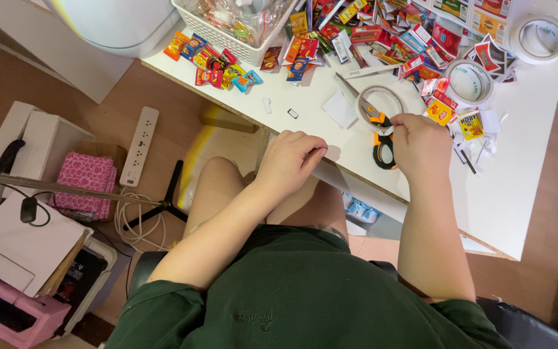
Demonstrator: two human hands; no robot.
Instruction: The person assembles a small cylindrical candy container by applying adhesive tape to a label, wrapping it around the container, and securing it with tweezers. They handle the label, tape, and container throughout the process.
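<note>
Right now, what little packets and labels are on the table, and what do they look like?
Tiny snack packets: scattered beside the white basket, bright red, orange, yellow, blue.
Bigger packet pile: table's far side, mostly red.
Yellow packet: beside the right hand, small and square.
Tape rolls: white rings, near the pile.
Left hand: pinching something small at the table's edge.

Bare white table (305, 106) is showing between the left hand (290, 158) and the snack packet pile (382, 32), so there's room to slide through there, just a few paper scraps (340, 108) lying around. Right side is getting crowded: tape rolls (469, 81) and scissors (382, 139) are sitting just beside the right hand (421, 142). The white basket (227, 29) is blocking the far left corner.
</note>
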